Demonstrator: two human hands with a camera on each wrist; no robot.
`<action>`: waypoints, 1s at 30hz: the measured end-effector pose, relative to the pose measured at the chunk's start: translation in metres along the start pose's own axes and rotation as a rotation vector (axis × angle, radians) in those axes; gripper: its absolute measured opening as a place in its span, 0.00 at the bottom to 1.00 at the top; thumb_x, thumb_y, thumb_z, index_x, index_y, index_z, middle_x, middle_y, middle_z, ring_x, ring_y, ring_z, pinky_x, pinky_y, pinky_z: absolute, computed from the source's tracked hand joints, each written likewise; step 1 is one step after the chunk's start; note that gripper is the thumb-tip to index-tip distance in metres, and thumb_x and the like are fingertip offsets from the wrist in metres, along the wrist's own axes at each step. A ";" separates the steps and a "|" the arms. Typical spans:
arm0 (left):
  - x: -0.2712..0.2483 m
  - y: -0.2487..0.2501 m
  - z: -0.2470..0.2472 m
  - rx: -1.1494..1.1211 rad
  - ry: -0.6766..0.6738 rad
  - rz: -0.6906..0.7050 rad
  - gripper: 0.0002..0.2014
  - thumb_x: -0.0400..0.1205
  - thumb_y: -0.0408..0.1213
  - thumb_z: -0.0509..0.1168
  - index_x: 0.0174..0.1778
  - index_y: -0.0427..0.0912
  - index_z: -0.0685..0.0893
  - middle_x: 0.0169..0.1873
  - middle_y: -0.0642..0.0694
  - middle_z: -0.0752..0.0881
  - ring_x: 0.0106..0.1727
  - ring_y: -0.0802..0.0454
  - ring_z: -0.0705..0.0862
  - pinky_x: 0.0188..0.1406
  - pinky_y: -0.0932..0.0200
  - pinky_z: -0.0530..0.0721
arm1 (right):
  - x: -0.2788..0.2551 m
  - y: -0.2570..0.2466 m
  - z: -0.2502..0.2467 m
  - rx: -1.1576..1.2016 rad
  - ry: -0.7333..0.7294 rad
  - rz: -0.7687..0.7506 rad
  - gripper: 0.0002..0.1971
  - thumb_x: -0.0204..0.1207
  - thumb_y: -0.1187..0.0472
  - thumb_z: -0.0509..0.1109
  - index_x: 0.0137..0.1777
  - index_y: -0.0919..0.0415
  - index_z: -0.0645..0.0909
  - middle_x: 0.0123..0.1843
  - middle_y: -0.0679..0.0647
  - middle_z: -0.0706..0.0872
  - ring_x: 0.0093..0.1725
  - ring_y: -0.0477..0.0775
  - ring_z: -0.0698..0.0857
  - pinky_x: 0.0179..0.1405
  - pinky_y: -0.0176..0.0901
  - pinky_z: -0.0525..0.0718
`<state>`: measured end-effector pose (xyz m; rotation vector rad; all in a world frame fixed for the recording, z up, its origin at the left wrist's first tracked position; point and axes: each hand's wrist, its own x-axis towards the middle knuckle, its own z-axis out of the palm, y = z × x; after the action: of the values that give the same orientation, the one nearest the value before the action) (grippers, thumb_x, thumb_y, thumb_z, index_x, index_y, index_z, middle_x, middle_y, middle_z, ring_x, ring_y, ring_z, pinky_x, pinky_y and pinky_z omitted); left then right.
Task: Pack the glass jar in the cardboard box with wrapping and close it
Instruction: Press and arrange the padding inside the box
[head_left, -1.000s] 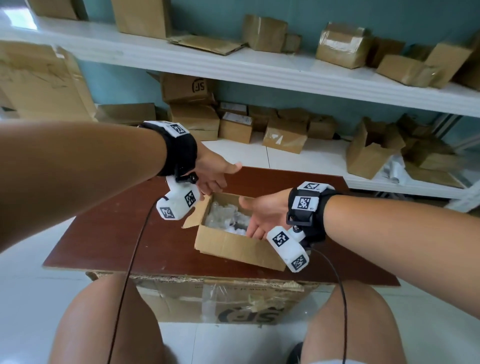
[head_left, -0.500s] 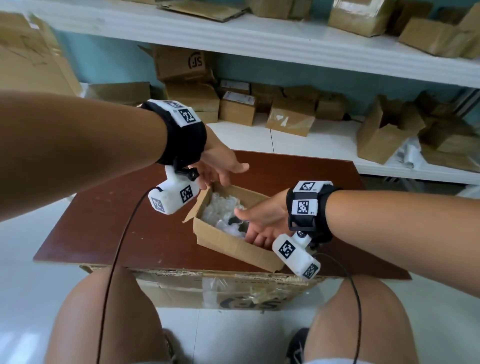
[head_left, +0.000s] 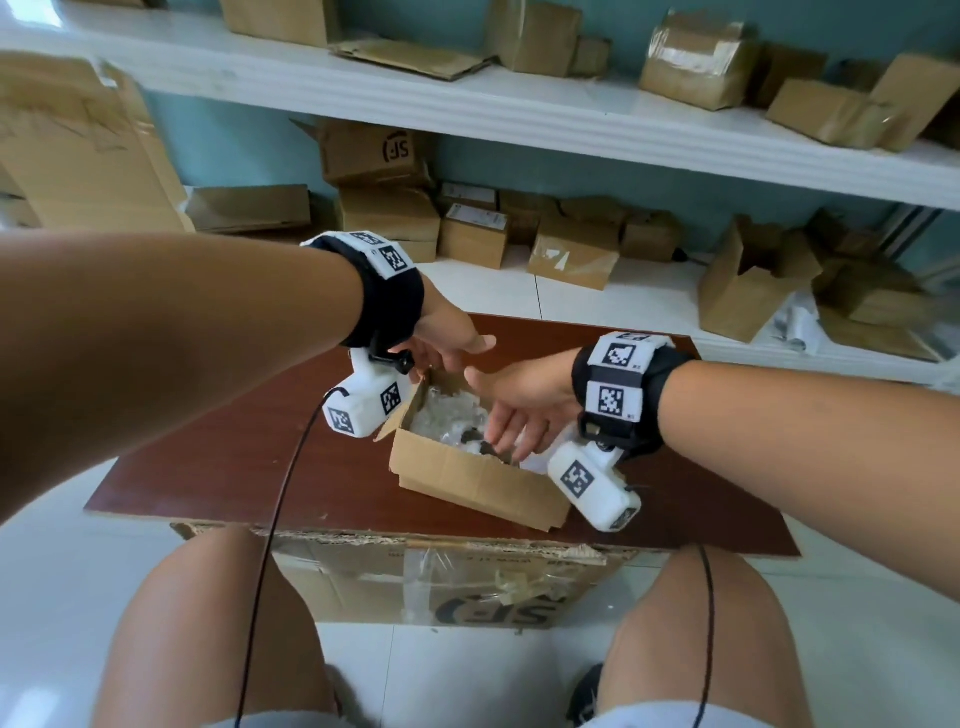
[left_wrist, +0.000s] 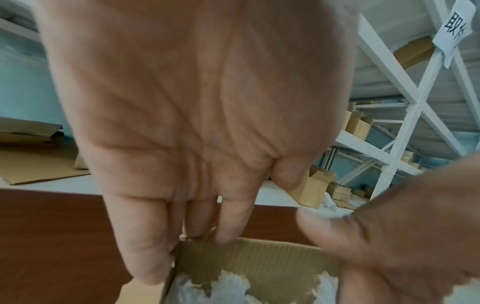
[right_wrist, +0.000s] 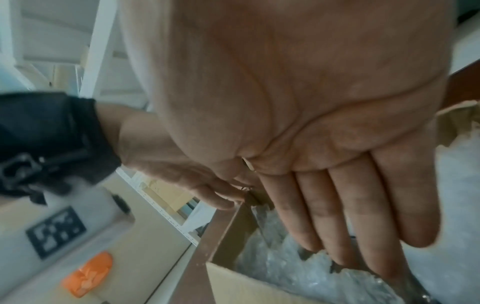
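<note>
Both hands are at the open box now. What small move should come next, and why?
Probably press the bubble wrap down with the right hand, whose straight fingers already reach into the cardboard box. The wrap reaches about up to the rim, and the left hand rests its fingers on the far edge, so the flaps may not close flat yet.

Hands close in over the open box

Compared with a second ago, the right hand (head_left: 524, 402) reaches farther over the cardboard box (head_left: 467, 475): its straight fingers (right_wrist: 348, 216) now stretch down above the bubble wrapping (head_left: 447, 415) instead of hovering at the near right edge. The left hand (head_left: 447, 338) sits lower at the far left corner, fingertips (left_wrist: 228, 230) touching the rim where half a second ago they were just above it. The two thumbs are now closer together over the box. The box itself sits turned a little on the tabletop (head_left: 249, 467).
</note>
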<state>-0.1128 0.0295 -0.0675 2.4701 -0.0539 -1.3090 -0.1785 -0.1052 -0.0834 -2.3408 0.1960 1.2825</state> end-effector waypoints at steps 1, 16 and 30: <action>-0.002 -0.002 -0.001 -0.013 -0.001 0.005 0.42 0.82 0.68 0.47 0.82 0.38 0.65 0.83 0.39 0.61 0.80 0.39 0.65 0.76 0.42 0.71 | 0.000 -0.002 0.001 0.033 -0.011 -0.038 0.51 0.78 0.26 0.35 0.71 0.69 0.78 0.67 0.64 0.84 0.65 0.62 0.84 0.71 0.56 0.77; 0.000 0.008 0.001 0.128 -0.066 -0.048 0.45 0.82 0.69 0.44 0.81 0.32 0.63 0.83 0.38 0.59 0.84 0.40 0.57 0.81 0.41 0.63 | 0.025 -0.029 0.051 -0.044 -0.240 0.030 0.58 0.64 0.16 0.34 0.86 0.57 0.55 0.87 0.56 0.55 0.84 0.56 0.58 0.82 0.57 0.59; 0.000 0.002 -0.001 0.025 -0.050 -0.009 0.42 0.84 0.66 0.46 0.83 0.34 0.61 0.84 0.38 0.58 0.84 0.39 0.57 0.80 0.40 0.63 | 0.016 0.001 0.022 -0.185 -0.239 0.052 0.57 0.70 0.24 0.22 0.85 0.65 0.55 0.80 0.68 0.66 0.75 0.58 0.70 0.80 0.55 0.63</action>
<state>-0.1113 0.0279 -0.0664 2.4617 -0.0715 -1.3820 -0.1866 -0.0944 -0.1071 -2.3177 0.0637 1.6555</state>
